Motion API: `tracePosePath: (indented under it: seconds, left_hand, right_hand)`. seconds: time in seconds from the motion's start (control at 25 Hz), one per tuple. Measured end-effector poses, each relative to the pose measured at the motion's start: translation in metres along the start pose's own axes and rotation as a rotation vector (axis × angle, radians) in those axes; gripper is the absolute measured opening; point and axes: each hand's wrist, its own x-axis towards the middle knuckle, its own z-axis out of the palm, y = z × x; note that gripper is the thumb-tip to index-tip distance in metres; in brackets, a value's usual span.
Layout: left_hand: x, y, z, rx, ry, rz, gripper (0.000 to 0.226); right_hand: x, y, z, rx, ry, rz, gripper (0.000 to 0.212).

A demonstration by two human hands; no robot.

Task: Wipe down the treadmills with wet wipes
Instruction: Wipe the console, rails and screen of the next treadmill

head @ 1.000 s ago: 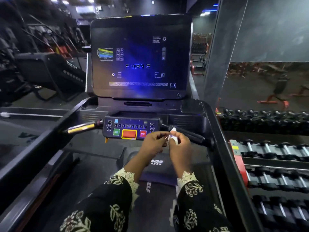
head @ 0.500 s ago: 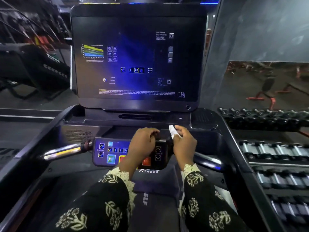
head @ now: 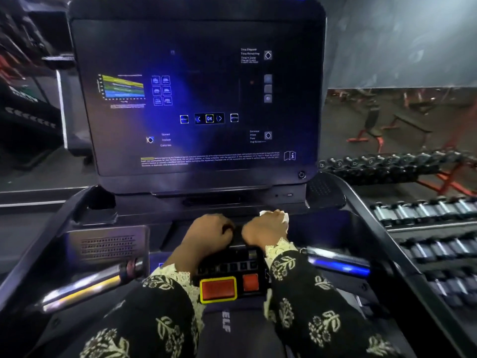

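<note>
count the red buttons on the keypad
2: the big button, yellow-framed, low between the arms; the smaller button just right of it. The left sleeve may hide more.

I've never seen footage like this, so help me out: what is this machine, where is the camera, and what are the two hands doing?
The camera is worn on a person's head, looking forward and down, so the patterned sleeves are their own arms. They stand at a gym treadmill. The big dark screen is its display, showing menus. Below it sits the control panel with a large red button, and shiny handlebars stick out on both sides. The right hand is closed round a white wet wipe, which pokes out past the knuckles. The left hand is curled beside it at the panel's top edge; whether it holds anything is hidden. Racks of dumbbells stand to the right.
</note>
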Motion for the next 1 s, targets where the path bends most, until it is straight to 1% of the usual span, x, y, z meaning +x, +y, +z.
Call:
tracePosePath:
  seconds: [0.04, 0.12, 0.16, 0.2, 0.24, 0.28, 0.32, 0.36, 0.4, 0.44, 0.48, 0.52, 0.56, 0.6, 0.64, 0.68, 0.76, 0.84, 0.88, 0.92, 1.0]
  left_hand:
    - [0.001, -0.002, 0.002, -0.007, 0.015, 0.005, 0.054]
    - [0.004, -0.004, 0.003, -0.026, 0.045, 0.007, 0.040]
    - [0.005, -0.005, 0.004, -0.035, 0.057, 0.009, 0.034]
    - [0.006, -0.006, 0.004, -0.043, 0.066, 0.007, 0.032]
    - [0.007, -0.007, 0.006, -0.056, 0.068, 0.001, 0.031]
    - [0.007, -0.008, 0.006, -0.076, 0.066, -0.006, 0.031]
    - [0.006, -0.009, 0.007, -0.101, 0.061, -0.014, 0.031]
    - [0.006, -0.011, 0.008, -0.128, 0.054, -0.022, 0.031]
    - [0.006, -0.013, 0.008, -0.150, 0.049, -0.027, 0.031]
    - [0.006, -0.014, 0.009, -0.167, 0.046, -0.032, 0.031]
    - [0.006, -0.015, 0.009, -0.178, 0.048, -0.036, 0.031]
    - [0.005, -0.016, 0.010, -0.187, 0.053, -0.039, 0.030]
    - [0.005, -0.016, 0.010, -0.189, 0.061, -0.038, 0.030]
    - [0.004, -0.015, 0.010, -0.186, 0.068, -0.036, 0.030]
    - [0.004, -0.014, 0.009, -0.183, 0.075, -0.038, 0.029]
    - [0.004, -0.013, 0.009, -0.179, 0.082, -0.042, 0.029]
    - [0.003, -0.010, 0.008, -0.180, 0.114, -0.059, 0.029]
    - [-0.002, -0.008, 0.008, -0.197, 0.183, -0.113, 0.028]
    - [-0.005, -0.006, 0.010, -0.181, 0.236, -0.158, 0.027]
    - [-0.008, -0.003, 0.011, -0.138, 0.288, -0.214, 0.028]
    - [-0.014, 0.004, 0.012, -0.037, 0.328, -0.317, 0.032]
  right_hand:
    - [-0.001, -0.004, -0.001, 0.017, 0.013, 0.008, 0.059]
    - [-0.003, 0.002, 0.001, 0.068, 0.167, -0.067, 0.054]
    - [-0.002, 0.006, 0.005, 0.119, 0.273, -0.151, 0.058]
    - [-0.008, 0.010, 0.004, 0.153, 0.311, -0.238, 0.068]
    - [-0.010, 0.012, 0.007, 0.210, 0.311, -0.284, 0.073]
    - [-0.012, 0.012, 0.008, 0.302, 0.315, -0.271, 0.070]
    - [-0.016, 0.010, 0.009, 0.304, 0.328, -0.210, 0.058]
    - [-0.024, 0.009, 0.003, 0.299, 0.324, -0.112, 0.043]
    - [-0.031, 0.008, -0.003, 0.294, 0.353, -0.067, 0.036]
    - [-0.035, 0.006, -0.004, 0.298, 0.337, -0.055, 0.039]
    - [-0.036, 0.004, 0.001, 0.307, 0.363, -0.072, 0.051]
    - [-0.042, 0.002, 0.006, 0.286, 0.351, -0.116, 0.063]
    - [-0.050, 0.002, 0.014, 0.203, 0.354, -0.154, 0.067]
    - [-0.066, 0.002, 0.015, 0.173, 0.276, -0.136, 0.064]
    - [-0.074, 0.003, 0.018, 0.172, 0.251, -0.138, 0.061]
    - [-0.080, 0.005, 0.017, 0.123, 0.233, -0.153, 0.065]
    - [-0.081, 0.008, 0.018, 0.016, 0.312, -0.213, 0.079]
    - [-0.053, 0.014, 0.017, 0.032, 0.370, -0.234, 0.095]
    - [-0.045, 0.015, 0.014, 0.030, 0.355, -0.254, 0.100]
    - [-0.044, 0.015, 0.011, 0.015, 0.331, -0.285, 0.095]
    - [-0.044, 0.017, 0.010, 0.009, 0.332, -0.346, 0.058]
